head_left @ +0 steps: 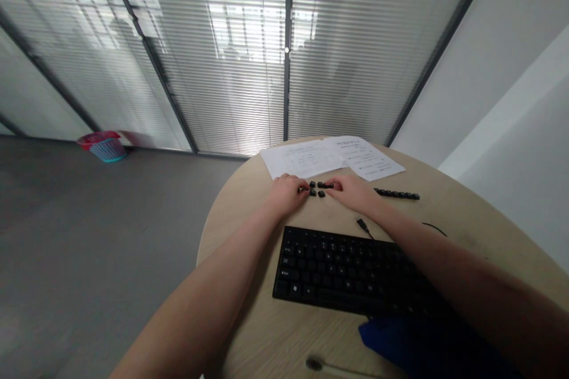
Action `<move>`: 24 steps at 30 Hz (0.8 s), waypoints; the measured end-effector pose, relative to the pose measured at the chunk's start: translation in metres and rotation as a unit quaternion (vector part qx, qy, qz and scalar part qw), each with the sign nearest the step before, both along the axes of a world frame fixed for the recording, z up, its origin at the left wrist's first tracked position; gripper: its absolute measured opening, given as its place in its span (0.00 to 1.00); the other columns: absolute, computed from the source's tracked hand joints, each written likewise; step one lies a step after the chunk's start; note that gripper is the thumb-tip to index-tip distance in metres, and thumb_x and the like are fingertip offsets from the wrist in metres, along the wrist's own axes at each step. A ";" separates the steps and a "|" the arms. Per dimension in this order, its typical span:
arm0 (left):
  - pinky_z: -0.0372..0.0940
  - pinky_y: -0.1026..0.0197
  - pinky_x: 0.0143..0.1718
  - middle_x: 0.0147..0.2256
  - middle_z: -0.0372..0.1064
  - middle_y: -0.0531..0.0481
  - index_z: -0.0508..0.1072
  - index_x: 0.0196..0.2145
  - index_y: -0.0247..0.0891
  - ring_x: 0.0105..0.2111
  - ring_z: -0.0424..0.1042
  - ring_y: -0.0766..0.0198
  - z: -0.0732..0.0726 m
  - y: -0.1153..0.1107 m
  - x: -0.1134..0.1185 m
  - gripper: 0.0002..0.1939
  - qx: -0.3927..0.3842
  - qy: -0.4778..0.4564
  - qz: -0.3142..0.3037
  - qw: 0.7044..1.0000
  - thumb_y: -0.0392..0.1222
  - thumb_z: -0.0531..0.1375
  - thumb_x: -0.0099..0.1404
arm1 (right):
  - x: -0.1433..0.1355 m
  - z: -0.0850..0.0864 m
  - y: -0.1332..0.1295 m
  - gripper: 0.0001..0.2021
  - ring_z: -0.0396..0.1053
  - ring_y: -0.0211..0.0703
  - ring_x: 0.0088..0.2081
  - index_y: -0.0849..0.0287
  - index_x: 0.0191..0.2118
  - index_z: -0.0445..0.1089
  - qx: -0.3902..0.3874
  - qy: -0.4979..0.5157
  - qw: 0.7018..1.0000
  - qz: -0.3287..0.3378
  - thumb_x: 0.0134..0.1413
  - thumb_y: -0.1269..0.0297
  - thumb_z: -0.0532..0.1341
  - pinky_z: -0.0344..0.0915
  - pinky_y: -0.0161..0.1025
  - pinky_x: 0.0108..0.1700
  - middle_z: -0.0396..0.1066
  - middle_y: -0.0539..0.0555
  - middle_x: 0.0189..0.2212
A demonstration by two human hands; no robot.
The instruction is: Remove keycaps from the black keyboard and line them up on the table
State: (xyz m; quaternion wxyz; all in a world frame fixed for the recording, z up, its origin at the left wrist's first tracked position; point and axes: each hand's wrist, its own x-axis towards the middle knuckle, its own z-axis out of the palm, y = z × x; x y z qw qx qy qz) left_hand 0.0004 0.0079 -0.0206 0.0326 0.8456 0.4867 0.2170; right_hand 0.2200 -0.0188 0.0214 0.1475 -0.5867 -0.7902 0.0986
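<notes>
Working at loose keys [321, 193] between my left hand [287, 192] and right hand [354, 193].
One row [397, 194] sits lined up, rightward; this cluster stays gapped, lying right between my fingers. They curl at its outer keys; pinching or just touching, I can't tell. The keyboard [329, 266] lies nearer me.

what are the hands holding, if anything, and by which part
It cannot be told: the left hand and right hand are both at small black pieces, but any hold is hidden.

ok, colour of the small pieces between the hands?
Black small pieces; the head view shows them.
</notes>
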 end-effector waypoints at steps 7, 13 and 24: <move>0.63 0.48 0.50 0.36 0.79 0.45 0.82 0.37 0.45 0.43 0.71 0.50 0.004 -0.001 0.003 0.08 -0.009 -0.007 0.012 1.000 0.40 0.62 0.65 | 0.033 0.037 -0.048 0.20 0.73 0.47 0.35 0.58 0.41 0.79 0.055 0.189 0.979 -0.046 0.67 0.56 0.51 0.66 0.44 0.42 0.79 0.56 0.34; 0.60 0.46 0.55 0.44 0.78 0.43 0.81 0.45 0.42 0.49 0.70 0.48 0.009 -0.004 0.001 0.12 -0.006 -0.040 0.009 0.999 0.41 0.64 0.65 | 0.043 0.053 -0.079 0.27 0.69 0.44 0.29 0.57 0.30 0.77 0.046 0.276 0.954 -0.104 0.68 0.51 0.45 0.64 0.41 0.33 0.71 0.54 0.24; 0.62 0.59 0.34 0.30 0.75 0.48 0.79 0.36 0.37 0.29 0.70 0.62 0.048 -0.033 0.002 0.14 -0.021 -0.114 -0.043 0.992 0.44 0.55 0.71 | 0.018 0.033 -0.117 0.09 0.69 0.37 0.23 0.57 0.37 0.71 -0.239 0.303 0.921 0.052 0.63 0.58 0.57 0.64 0.33 0.25 0.71 0.48 0.22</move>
